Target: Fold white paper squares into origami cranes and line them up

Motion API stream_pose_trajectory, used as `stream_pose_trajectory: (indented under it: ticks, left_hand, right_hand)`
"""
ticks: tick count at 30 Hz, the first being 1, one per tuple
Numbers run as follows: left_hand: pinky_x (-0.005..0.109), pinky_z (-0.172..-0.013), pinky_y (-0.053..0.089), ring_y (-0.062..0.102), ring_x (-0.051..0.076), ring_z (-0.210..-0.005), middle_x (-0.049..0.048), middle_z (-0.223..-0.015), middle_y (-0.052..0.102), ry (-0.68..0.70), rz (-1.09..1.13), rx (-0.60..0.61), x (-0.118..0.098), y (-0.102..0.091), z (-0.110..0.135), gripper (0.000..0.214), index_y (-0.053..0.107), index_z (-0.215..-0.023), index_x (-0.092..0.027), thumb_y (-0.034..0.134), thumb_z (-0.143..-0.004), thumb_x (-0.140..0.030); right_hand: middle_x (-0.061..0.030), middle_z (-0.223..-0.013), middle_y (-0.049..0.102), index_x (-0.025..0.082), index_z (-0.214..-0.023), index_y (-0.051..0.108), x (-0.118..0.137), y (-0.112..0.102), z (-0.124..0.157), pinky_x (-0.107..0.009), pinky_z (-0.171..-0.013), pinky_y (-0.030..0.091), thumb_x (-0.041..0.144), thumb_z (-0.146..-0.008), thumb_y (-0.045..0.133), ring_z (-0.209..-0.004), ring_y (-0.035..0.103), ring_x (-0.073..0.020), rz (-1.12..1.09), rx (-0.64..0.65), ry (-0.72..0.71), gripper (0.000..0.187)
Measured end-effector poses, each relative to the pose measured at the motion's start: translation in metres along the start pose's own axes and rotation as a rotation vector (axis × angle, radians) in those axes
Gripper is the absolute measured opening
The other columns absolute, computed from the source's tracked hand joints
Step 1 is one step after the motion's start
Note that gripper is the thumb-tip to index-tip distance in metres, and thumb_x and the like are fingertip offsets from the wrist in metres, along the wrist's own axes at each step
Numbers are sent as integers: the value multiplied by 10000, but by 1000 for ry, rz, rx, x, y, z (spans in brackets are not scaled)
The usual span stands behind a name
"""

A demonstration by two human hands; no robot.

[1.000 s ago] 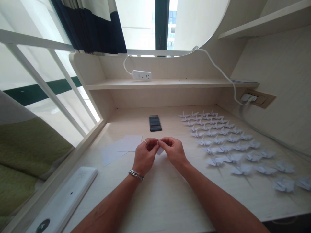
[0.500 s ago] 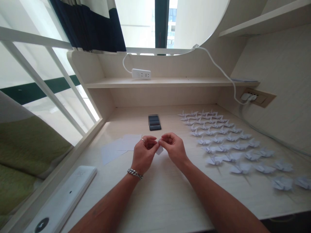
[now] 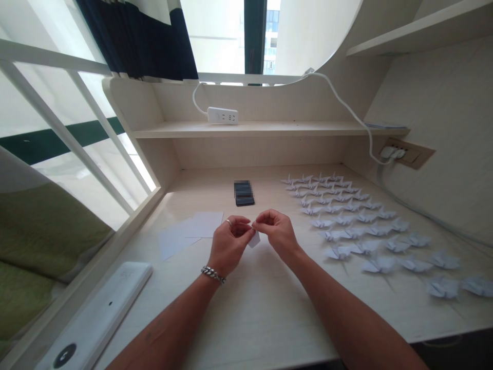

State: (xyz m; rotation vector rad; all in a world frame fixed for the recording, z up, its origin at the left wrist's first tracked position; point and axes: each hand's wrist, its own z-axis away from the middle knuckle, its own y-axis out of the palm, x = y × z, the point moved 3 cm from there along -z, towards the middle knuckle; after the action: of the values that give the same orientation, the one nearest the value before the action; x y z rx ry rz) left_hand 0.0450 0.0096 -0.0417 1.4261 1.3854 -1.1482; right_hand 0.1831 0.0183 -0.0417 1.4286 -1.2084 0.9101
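The right hand has been shifted slightly rightward, and the folded paper, pinched between its fingertips and those of the left hand, could be creased crookedly if tugged unevenly.

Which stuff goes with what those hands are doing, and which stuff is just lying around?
Seems to belong:
small folded white paper, pinched by the left hand and right hand
flat white paper sheets
rows of white folded-paper birds

Probably just lying about:
black rectangular phone-like thing
white plastic power strip
long white slab-shaped thing
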Motion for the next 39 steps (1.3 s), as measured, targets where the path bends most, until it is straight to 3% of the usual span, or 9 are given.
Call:
stream_pose_trajectory:
  ticks: [4,9,12,15,20,26,31,35,39]
  left_hand:
    - [256,-626,518,667,157,-676,38,-717,701,-47,24,12,0,0,-2,310,624,-874,-143,795,-644,-262]
    - [272,-662,525,663,155,-691,38,-725,695,-112,143,-96,3,-7,-7,368,617,-847,-130,835,-578,-257]
    - [274,-667,521,654,146,-672,25,-719,690,-149,222,-166,4,-11,-8,411,629,-857,-127,853,-529,-231]
    - [268,-638,508,636,139,-642,34,-714,692,-185,211,-114,2,-9,-8,354,666,-850,-116,827,-573,-267]
    - [250,-553,464,586,136,-566,36,-618,671,-153,28,-57,-1,-8,-7,248,691,-705,-122,762,-662,-356]
    - [240,-561,451,564,120,-557,12,-603,649,-159,64,-105,4,-9,-8,254,682,-687,-133,766,-647,-369]
    - [230,-523,421,516,105,-521,11,-564,616,-204,35,3,4,-8,-9,277,663,-635,-129,770,-636,-384]
    - [223,-493,394,499,103,-496,-5,-510,575,-157,-36,-35,3,-13,-10,292,625,-562,-143,761,-644,-389]
    - [249,-502,439,533,118,-495,4,-527,588,-195,73,-41,9,-12,-11,313,612,-593,-137,764,-643,-407]
  right_hand:
    - [14,-674,628,175,-748,633,-3,1,-1,-259,-623,463,233,-646,748,-639,583,-133,19,20,-15,164]
    - [-13,-743,675,168,-950,615,-14,3,-1,-272,-636,482,345,-687,741,-671,618,-148,-2,92,74,342]
    - [-18,-684,655,151,-786,632,-17,5,0,-273,-608,485,423,-685,732,-629,603,-147,101,192,132,307]
    - [-2,-609,614,158,-682,621,-16,4,1,-262,-574,464,421,-723,689,-577,566,-132,223,222,90,275]
    - [1,-602,607,165,-663,611,-14,5,3,-246,-551,441,367,-750,658,-564,550,-126,330,211,55,226]
    - [8,-608,598,177,-653,596,-17,9,5,-246,-561,470,413,-794,613,-570,584,-133,344,288,81,275]
    - [-2,-592,616,176,-634,605,-16,5,5,-230,-542,445,389,-810,611,-559,564,-125,456,252,15,277]
    - [-16,-617,656,165,-660,633,-20,8,7,-222,-526,440,397,-789,635,-570,590,-130,394,292,80,265]
    - [-22,-602,672,163,-617,609,-19,10,8,-225,-530,459,330,-744,671,-559,615,-133,358,322,150,219]
